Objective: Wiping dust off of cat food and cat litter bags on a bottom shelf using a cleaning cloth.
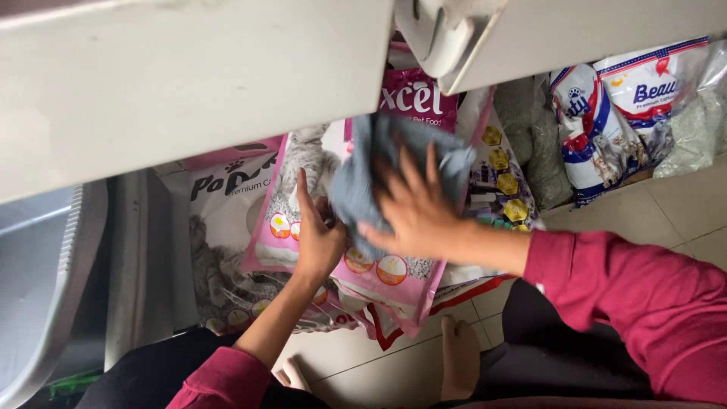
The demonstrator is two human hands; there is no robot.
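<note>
While the right hand pressed a crumpled grey-blue cloth with fingers spread flat against a pink-and-white plastic pet-food bag, the left hand gripped that bag's front. More printed bags leaned nearby on the tiled floor.

— What carries everything here?

— A pale tiled floor, with grey grout lines.

— And what lies directly on it?

— Pet-food bags. A pink bag leans at the middle, a white bag with a cat picture to its left, and white bags with blue and red trim further right. A bare foot rests on the tiles too.
</note>
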